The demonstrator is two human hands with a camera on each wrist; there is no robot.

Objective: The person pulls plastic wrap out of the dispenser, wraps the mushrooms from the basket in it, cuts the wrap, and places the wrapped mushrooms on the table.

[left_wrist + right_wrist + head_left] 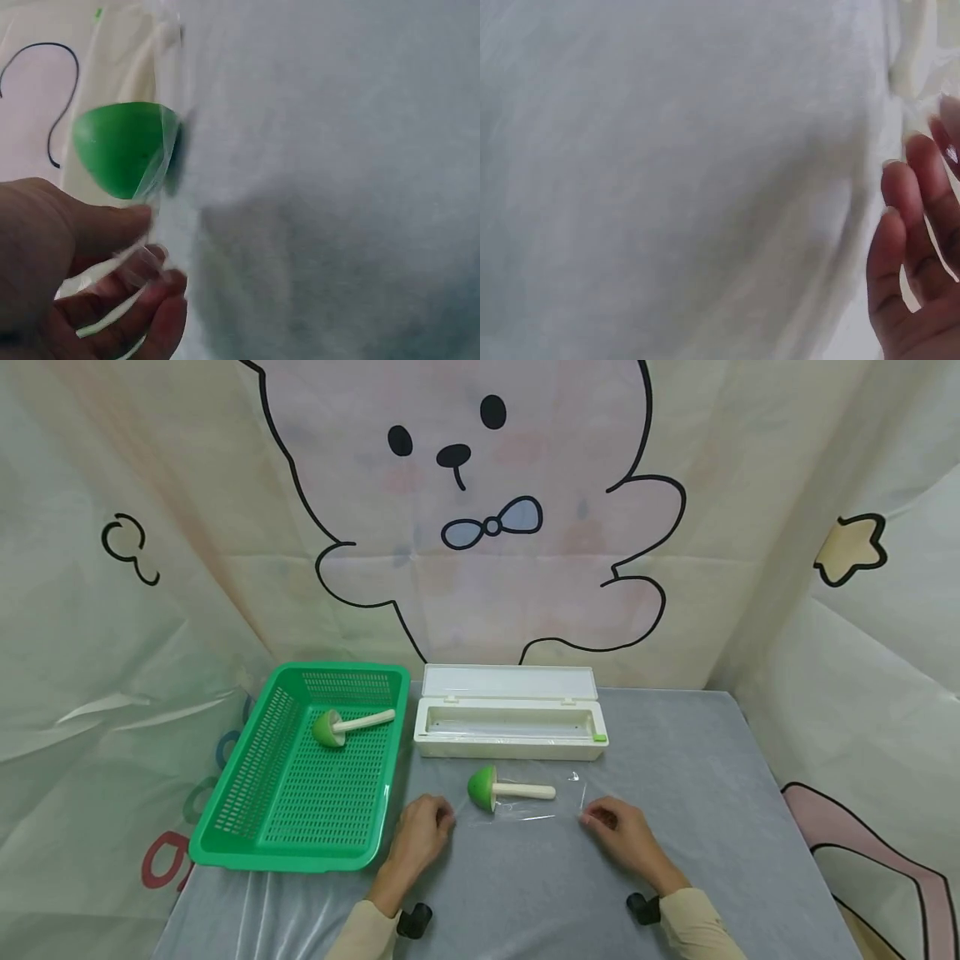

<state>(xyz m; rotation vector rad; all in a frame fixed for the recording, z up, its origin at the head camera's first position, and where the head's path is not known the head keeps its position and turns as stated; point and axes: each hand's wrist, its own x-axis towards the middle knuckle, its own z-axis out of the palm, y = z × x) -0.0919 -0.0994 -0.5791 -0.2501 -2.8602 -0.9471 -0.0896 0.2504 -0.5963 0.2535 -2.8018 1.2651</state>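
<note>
Toy mushroom point(495, 788) lies on the film point(536, 797), stem pointing right, cap left, in front of the dispenser point(510, 723). Left hand point(422, 835) pinches the film's near-left corner, nearer the cap; right hand point(624, 835) pinches the near-right corner, past the stem tip.

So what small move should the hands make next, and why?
Probably fold the near edge of the plastic wrap up and over the toy mushroom. The left hand and right hand each pinch a near corner of the sheet, the mushroom lies on it uncovered, and the wrap dispenser box behind sits open.
</note>
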